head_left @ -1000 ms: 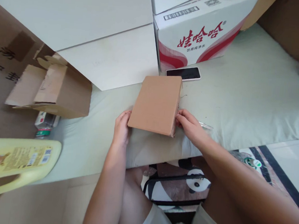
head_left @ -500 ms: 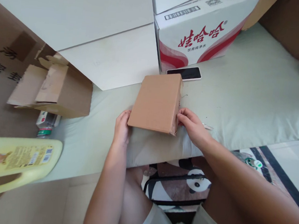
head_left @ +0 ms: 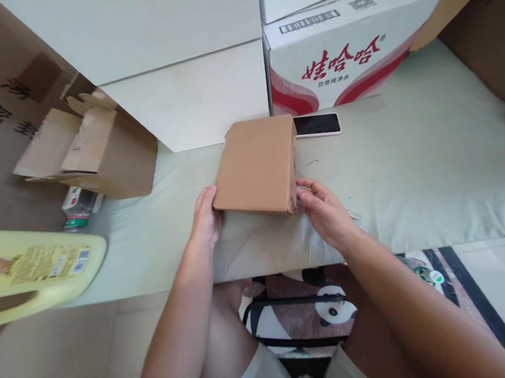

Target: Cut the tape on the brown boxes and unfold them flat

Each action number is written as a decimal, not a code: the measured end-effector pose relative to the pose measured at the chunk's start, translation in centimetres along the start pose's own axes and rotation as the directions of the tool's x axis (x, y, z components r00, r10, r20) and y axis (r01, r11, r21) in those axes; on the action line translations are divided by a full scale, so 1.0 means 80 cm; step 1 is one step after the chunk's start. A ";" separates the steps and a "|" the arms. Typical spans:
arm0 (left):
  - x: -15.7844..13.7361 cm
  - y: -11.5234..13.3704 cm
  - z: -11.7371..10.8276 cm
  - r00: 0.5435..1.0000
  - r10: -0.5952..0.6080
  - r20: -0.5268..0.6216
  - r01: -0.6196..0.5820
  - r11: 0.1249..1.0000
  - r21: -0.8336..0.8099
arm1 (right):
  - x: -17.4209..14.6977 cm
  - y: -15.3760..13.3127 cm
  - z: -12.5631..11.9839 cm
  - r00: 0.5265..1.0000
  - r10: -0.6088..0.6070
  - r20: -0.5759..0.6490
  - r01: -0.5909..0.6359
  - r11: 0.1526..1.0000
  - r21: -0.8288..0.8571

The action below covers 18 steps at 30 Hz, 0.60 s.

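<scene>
A small brown cardboard box (head_left: 256, 165) is tilted on the pale green cloth, its plain broad face toward me. My left hand (head_left: 207, 216) is closed on its near left corner, thumb on the outside and the other fingers mostly hidden behind. At the box's right side, my right hand (head_left: 321, 209) has thumb and forefinger close together against the narrow edge. What lies between those fingertips, if anything, is too small to tell. Just past the right wrist, a thin pale strip (head_left: 353, 215) lies on the cloth, partly covered.
Behind the box lie a phone (head_left: 319, 125) and a white-and-red carton (head_left: 331, 73). White drawers (head_left: 189, 102) stand at back left. An opened cardboard box (head_left: 128, 156), a plastic bottle (head_left: 77, 207) and a yellow jug (head_left: 54, 264) are on the left. The cloth-covered surface (head_left: 433, 168) extends right.
The box has shifted slightly left and turned, showing more of the phone behind it. My right fingers have slid a little left with its edge; my left hand keeps its hold.
</scene>
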<state>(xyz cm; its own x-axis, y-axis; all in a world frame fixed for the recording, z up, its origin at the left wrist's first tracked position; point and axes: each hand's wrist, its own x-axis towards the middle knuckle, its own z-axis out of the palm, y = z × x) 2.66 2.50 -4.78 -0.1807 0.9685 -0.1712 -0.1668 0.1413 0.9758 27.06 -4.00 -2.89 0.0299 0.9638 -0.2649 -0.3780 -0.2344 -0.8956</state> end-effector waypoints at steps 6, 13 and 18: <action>-0.005 0.008 0.006 0.999 -0.013 -0.046 0.008 0.994 -0.106 | -0.001 -0.002 0.001 0.997 -0.039 0.073 0.038 0.999 0.020; -0.007 0.013 0.002 0.999 -0.016 0.031 0.021 0.983 -0.180 | 0.000 -0.002 0.000 0.991 -0.086 0.103 0.087 0.996 -0.007; -0.006 0.012 0.003 0.994 0.030 0.108 -0.002 0.968 -0.251 | 0.005 0.005 -0.003 0.984 -0.179 0.022 0.179 0.984 0.025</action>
<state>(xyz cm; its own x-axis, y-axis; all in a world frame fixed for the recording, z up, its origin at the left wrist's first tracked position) 2.79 2.21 -3.71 -0.0800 0.9888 -0.1258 -0.4045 0.0831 0.9108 27.14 -3.75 -3.46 0.0773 0.9927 -0.0921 -0.3898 -0.0549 -0.9193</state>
